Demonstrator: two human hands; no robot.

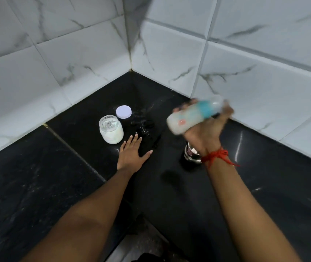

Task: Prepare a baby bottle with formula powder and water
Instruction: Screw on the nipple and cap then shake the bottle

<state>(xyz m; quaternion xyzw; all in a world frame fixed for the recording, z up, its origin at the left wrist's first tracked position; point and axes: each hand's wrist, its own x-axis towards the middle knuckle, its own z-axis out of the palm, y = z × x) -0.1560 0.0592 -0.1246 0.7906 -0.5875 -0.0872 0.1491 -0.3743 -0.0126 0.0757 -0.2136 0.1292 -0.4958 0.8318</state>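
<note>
Your right hand (205,133) is wrapped around the bottle (194,115) and holds it tight. The bottle is up in the air, over the right part of the black counter (37,186). It is tipped on its side and looks blurry. It has a blue band, and the inside looks milky white.

Your left hand (132,152) lies flat on the counter with straight fingers. It holds nothing.

The jar (111,131) of white powder stands open, just beside your left fingertips. Its white lid (124,111) lies on the counter right behind it. Some water drops (145,129) sit on the counter near the jar.

A shiny metal cup (190,154) stands under your right wrist, partly hidden. A red thread (217,156) is tied around that wrist.
</note>
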